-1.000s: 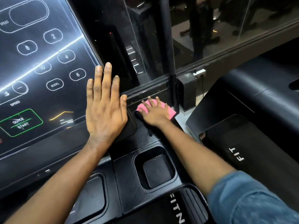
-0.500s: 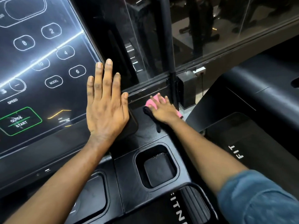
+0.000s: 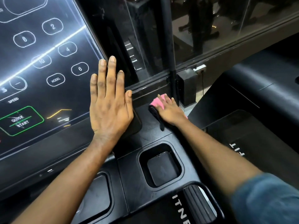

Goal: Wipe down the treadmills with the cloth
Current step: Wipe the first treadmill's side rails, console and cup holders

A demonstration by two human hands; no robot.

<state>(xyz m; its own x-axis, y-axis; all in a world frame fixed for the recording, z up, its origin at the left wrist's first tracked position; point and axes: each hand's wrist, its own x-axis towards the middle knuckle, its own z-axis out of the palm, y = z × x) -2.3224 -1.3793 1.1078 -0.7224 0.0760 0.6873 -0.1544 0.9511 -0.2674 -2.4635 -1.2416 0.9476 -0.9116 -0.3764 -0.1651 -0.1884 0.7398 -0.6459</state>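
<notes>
Looking down on a treadmill (image 3: 129, 183). Its glossy screen (image 3: 48, 97) fills the view from 8 to 11 o'clock, showing speed numbers and a green quick-start button. A second treadmill (image 3: 242, 135) lies at 3 o'clock. Glass (image 3: 210, 38) runs from 12 to 2, with a dark post (image 3: 168, 46) at 12. A square well (image 3: 161, 168) sinks into the ledge (image 3: 145, 131) at 6.

The left hand (image 3: 110, 107), just left of centre, lies flat on the screen's right edge, fingers straight and together, holding nothing. The right hand (image 3: 171, 112), just right of centre, presses the cloth (image 3: 156, 102) onto the ledge with fingers spread flat (not curled round it). The cloth, pink with a dark hem, sits at the ledge's far right corner, near the post's foot.

The ledge seems to be the part in hand. Steady flat pressure and overlapping strokes drawn toward 6 would serve best, working the cloth into the corner seam. Room is tight at 12 and 1, where the post hems the hand in, and the ledge drops off toward 3. Open room lies toward 6, though the well's rim could catch the hem.
</notes>
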